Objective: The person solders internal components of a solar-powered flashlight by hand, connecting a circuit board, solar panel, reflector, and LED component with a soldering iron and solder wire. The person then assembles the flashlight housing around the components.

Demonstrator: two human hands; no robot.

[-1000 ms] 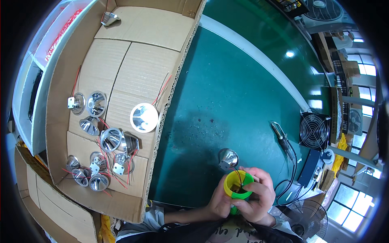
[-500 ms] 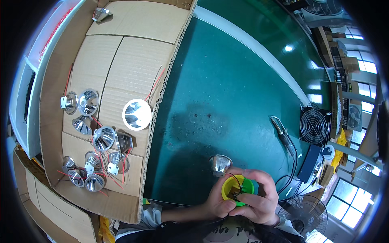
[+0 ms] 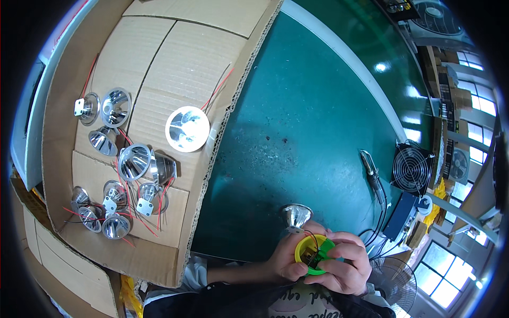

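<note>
Close to my body, my left hand (image 3: 286, 258) is wrapped round a yellow cup-shaped housing (image 3: 300, 245) from its left side. Inside it are a small brownish part and dark wires, too small to make out. A bright green plastic piece (image 3: 324, 248) sits against the housing's right side, gripped by the bent fingers of my right hand (image 3: 347, 265). Just beyond my left fingers a silver cone-shaped reflector (image 3: 297, 215) rests wide end up. From its base a thin wire runs into the housing. My fingers partly hide both plastic pieces.
On the left stands an open cardboard box (image 3: 212, 159) with several silver reflectors (image 3: 134, 162) trailing red and black wires. A soldering iron (image 3: 372, 177) lies on the green table (image 3: 313, 122) at the right, beside a square black fan (image 3: 411, 168) and a black power box (image 3: 401, 214).
The view has shifted slightly, so the box sits a little higher. My right fingers have moved on the green piece, which now shows more between them and the yellow housing.
</note>
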